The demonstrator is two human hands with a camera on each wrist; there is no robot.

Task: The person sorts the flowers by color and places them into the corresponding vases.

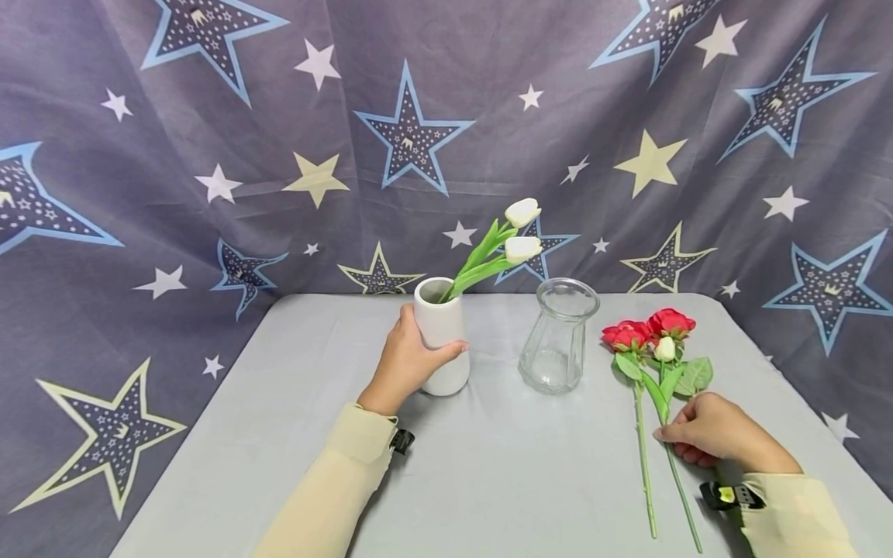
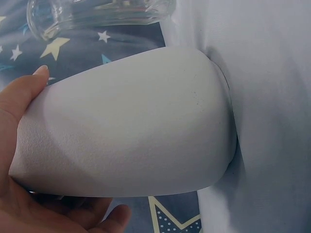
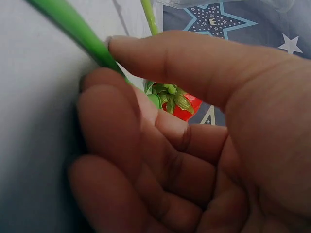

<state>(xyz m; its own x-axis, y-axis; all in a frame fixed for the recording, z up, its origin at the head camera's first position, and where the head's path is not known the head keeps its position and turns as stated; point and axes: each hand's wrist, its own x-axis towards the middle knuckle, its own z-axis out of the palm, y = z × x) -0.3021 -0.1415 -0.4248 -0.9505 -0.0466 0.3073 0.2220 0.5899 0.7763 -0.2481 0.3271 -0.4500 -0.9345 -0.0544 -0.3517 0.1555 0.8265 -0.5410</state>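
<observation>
Clearly, left hand (image 1: 406,358) around a matte, grainy, rounded white vase (image 1: 441,325).

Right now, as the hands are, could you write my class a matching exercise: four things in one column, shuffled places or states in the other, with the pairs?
1. white vase
2. glass vase
3. two white tulips
4. red flowers

A. lying on the table
B. leaning out of a vase
C. gripped by the left hand
D. standing, no hand on it

Pairs: 1-C, 2-D, 3-B, 4-A
</observation>
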